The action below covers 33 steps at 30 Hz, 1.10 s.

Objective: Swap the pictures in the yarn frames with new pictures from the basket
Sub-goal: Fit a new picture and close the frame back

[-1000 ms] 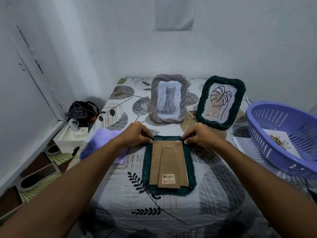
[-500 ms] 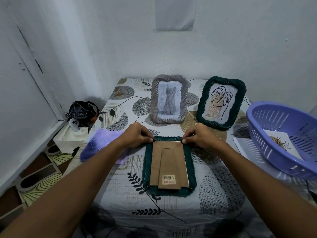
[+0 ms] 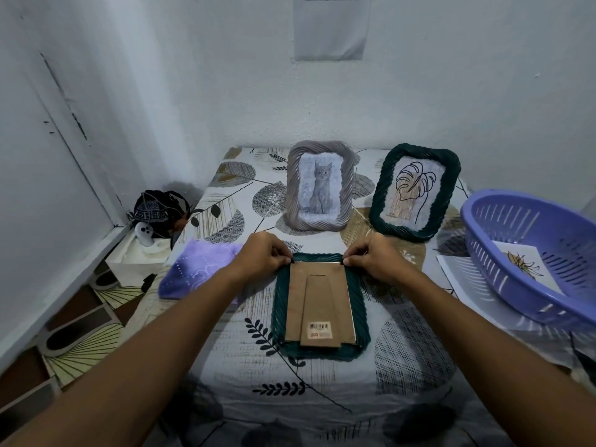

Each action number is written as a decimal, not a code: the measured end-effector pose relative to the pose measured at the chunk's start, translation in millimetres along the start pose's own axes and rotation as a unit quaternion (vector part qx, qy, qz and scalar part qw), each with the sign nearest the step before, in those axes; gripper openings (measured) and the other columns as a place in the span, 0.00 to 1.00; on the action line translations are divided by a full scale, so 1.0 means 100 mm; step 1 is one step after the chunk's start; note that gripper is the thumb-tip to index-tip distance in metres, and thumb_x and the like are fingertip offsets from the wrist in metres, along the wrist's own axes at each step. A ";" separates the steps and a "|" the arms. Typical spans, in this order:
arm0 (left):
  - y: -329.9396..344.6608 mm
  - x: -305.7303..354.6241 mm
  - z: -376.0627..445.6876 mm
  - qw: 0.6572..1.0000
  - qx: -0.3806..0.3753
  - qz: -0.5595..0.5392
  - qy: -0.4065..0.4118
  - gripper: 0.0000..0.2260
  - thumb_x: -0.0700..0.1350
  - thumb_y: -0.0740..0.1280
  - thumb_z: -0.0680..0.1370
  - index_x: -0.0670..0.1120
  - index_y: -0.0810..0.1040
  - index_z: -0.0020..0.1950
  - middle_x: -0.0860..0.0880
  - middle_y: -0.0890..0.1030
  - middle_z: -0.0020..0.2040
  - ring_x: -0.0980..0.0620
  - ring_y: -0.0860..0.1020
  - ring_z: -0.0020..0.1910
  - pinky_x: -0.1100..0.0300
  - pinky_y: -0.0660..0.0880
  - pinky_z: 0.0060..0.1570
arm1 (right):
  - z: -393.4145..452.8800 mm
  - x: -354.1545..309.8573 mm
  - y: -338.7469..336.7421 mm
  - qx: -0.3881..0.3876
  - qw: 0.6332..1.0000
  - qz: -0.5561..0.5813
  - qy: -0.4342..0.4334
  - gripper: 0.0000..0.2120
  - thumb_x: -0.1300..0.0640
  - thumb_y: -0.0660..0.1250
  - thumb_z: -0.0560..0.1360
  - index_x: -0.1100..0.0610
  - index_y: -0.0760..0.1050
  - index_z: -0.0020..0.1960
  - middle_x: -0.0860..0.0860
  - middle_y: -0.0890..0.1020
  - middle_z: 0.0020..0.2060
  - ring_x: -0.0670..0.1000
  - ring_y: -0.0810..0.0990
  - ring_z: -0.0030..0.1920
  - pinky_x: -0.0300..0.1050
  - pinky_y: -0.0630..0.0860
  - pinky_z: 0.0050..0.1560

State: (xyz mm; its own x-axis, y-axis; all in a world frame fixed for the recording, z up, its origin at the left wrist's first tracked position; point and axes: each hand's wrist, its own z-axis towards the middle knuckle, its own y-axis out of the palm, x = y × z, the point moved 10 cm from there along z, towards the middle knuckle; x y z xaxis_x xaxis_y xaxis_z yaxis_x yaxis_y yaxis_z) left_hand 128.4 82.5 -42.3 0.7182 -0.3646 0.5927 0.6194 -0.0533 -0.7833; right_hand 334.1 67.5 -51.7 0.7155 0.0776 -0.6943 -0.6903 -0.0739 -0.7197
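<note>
Lying under a leaf-print cloth: counter (image 3: 322, 398). Sitting at right edge: purple basket (image 3: 529, 253), holding a flower picture (image 3: 524, 264). Lying face down at centre: dark green yarn frame (image 3: 320, 304), cardboard backing (image 3: 319, 301) facing up. Standing behind: grey cat frame (image 3: 319, 185), green leaf frame (image 3: 414, 191). Pinching backing's top corners: left hand (image 3: 263, 254) grip, right hand (image 3: 375, 258) grip.

White rough-plastered walls (image 3: 451, 91) meet in a corner at the left, one wall scuffed with dark marks. A pale paper sheet (image 3: 331, 25) hangs on the back wall. The bench (image 3: 322, 398) wears a leaf-patterned cloth. Brown and cream patterned floor tiles (image 3: 74, 343) show beyond its left edge. Light is dim and cool.
</note>
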 end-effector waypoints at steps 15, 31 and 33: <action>-0.06 0.38 -1.40 0.994 0.075 -0.009 0.082 0.18 0.56 0.67 0.70 0.45 0.84 0.50 0.52 0.80 0.47 0.53 0.77 0.49 0.60 0.73 0.50 | -1.25 -0.27 0.09 0.070 0.996 0.001 -0.049 0.12 0.60 0.68 0.75 0.59 0.79 0.58 0.54 0.73 0.60 0.48 0.70 0.60 0.42 0.71 0.60; 0.10 0.41 -1.66 0.993 0.072 0.038 0.083 0.24 0.64 0.66 0.70 0.46 0.84 0.54 0.47 0.79 0.56 0.48 0.75 0.56 0.52 0.73 0.57 | -1.69 -0.18 0.33 0.097 0.992 -0.023 -0.081 0.15 0.50 0.69 0.75 0.55 0.80 0.59 0.52 0.70 0.66 0.51 0.68 0.66 0.53 0.69 0.66; 0.10 0.41 -1.68 0.995 0.078 0.022 0.066 0.26 0.64 0.66 0.69 0.46 0.83 0.55 0.47 0.79 0.57 0.49 0.74 0.58 0.53 0.72 0.58 | -1.71 -0.17 0.32 0.106 0.991 -0.011 -0.079 0.16 0.50 0.70 0.74 0.54 0.81 0.59 0.52 0.70 0.67 0.50 0.68 0.66 0.51 0.69 0.66</action>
State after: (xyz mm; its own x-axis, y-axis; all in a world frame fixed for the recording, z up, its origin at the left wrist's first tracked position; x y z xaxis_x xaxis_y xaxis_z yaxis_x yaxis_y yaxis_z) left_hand 110.6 -89.0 -57.8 0.7039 -0.4824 0.5214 0.6376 0.1056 -0.7631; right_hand 317.9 -105.8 -63.4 0.7170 0.2327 -0.6571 -0.6932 0.1392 -0.7071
